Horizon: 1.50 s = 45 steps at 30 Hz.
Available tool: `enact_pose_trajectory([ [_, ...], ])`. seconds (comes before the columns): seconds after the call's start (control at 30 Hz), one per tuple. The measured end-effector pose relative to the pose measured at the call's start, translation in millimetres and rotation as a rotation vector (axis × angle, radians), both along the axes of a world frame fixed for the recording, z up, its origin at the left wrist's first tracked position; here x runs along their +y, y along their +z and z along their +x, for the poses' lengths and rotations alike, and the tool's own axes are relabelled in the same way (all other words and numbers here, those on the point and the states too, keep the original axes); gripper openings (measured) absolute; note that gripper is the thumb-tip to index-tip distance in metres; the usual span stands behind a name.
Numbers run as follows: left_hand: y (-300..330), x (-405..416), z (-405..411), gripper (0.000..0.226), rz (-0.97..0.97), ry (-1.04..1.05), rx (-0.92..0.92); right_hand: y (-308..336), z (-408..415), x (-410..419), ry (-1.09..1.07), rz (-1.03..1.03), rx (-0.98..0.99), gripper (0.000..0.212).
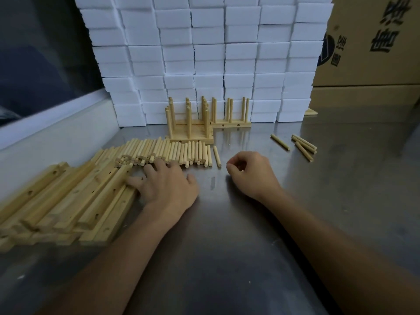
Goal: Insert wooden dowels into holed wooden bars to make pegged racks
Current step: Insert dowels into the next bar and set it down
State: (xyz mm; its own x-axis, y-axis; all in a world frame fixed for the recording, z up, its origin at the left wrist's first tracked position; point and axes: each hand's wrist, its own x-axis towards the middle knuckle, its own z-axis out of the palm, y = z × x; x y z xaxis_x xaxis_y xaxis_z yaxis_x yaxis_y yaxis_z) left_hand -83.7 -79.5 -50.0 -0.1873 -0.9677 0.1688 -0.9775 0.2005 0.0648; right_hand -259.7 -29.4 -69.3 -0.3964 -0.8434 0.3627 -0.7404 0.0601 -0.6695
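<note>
A pile of holed wooden bars [68, 201] lies at the left of the metal table [238, 246]. Behind it, many loose dowels [163, 151] lie side by side. My left hand [166, 185] is spread flat, its fingertips touching the end of the nearest bars and the front of the dowel row. My right hand [250, 171] rests on the table to the right with fingers loosely curled and nothing in it. Several finished pegged racks [191, 123] stand upright at the back, with another rack [231, 119] beside them.
A wall of stacked white foam blocks [204, 53] closes the back. Cardboard boxes [375, 53] stand at the right. A few stray dowels [303, 144] lie at the right of the table, and one single dowel [217, 159] lies beside the row.
</note>
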Motion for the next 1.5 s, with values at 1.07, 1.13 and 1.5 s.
enact_pose_trajectory([
  [1.07, -5, 13, -11, 0.035, -0.247, -0.088, 0.034, 1, -4, 1, -0.004, -0.006, 0.008, 0.01],
  [1.13, -4, 12, -11, 0.032, -0.243, -0.083, 0.036, 1, -5, 0, 0.003, -0.007, 0.0, 0.01],
  [1.5, 9, 10, -13, 0.037, -0.347, -0.323, 0.649, -1, -6, -4, 0.044, -0.021, 0.013, 0.01],
])
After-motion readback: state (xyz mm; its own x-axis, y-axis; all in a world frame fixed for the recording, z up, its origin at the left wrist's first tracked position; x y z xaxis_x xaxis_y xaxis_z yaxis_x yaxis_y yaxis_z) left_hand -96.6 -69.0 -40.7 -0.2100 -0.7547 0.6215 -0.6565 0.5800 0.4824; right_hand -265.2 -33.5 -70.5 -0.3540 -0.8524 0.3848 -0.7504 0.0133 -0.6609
